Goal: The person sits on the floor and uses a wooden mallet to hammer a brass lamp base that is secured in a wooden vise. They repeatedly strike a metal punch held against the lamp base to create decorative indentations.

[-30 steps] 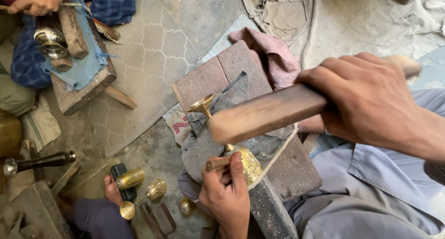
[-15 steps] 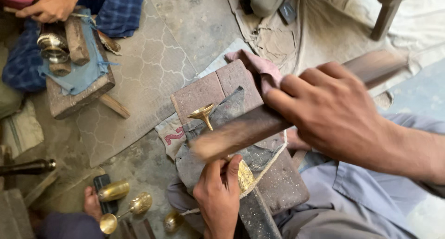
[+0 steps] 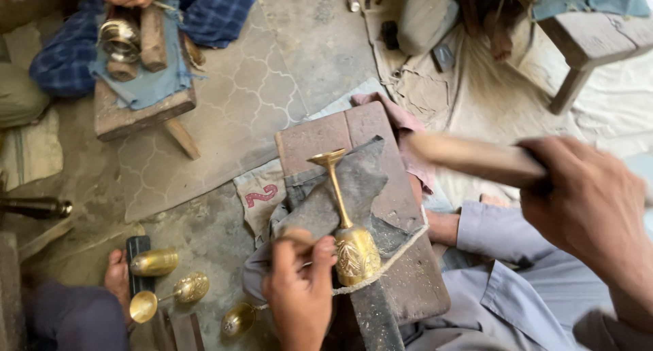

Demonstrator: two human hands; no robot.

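engraved brass goblet [image 3: 348, 237] lies on its side on our grey cloth-covered block [image 3: 367, 181], long axis running away from us, bowl nearest. our left hand [image 3: 299, 290] grips a small tool beside the bowl; our right hand [image 3: 585, 201] clutches one wooden mallet [image 3: 469, 157], raised to its right. three more brass cups [image 3: 178, 290] lie left, on the floor.

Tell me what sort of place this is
Most likely a floor-level metalworking workshop where brass goblets are hand-engraved. The left hand steadies a brass goblet on a padded block, the right hand holds a wooden mallet, and more brass cups lie on the floor.
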